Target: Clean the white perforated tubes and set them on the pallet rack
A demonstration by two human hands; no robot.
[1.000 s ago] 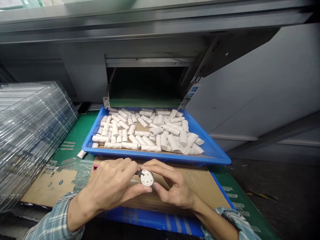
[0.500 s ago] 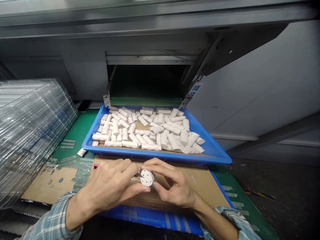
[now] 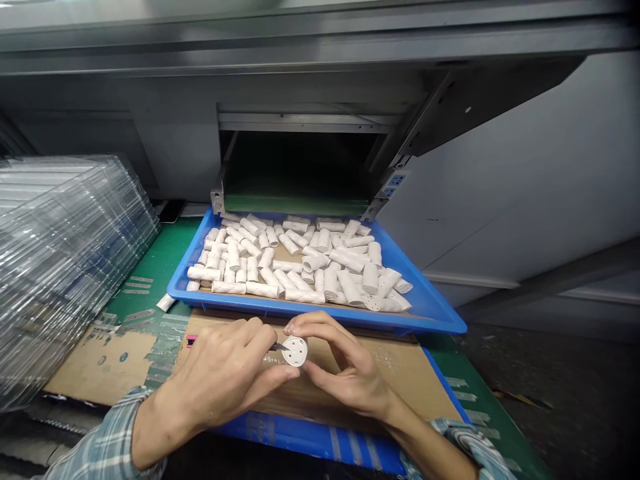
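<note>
Since the earlier frame, the white cylinder (image 3: 296,355) has turned slightly in the right hand (image 3: 345,370), pinched between its fingers. The left hand (image 3: 225,370) grips a dark pointed tool (image 3: 277,346) (mostly hidden), tip at the holed face; contact uncertain. Beyond both hands: blue tray (image 3: 431,309) of similar cylinders (image 3: 305,295).

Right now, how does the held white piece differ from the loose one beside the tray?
The held piece shows its holed round end; the loose piece shows mostly its side. The right hand grips the held piece; the loose piece lies on the green tabletop. Both are white.
</note>
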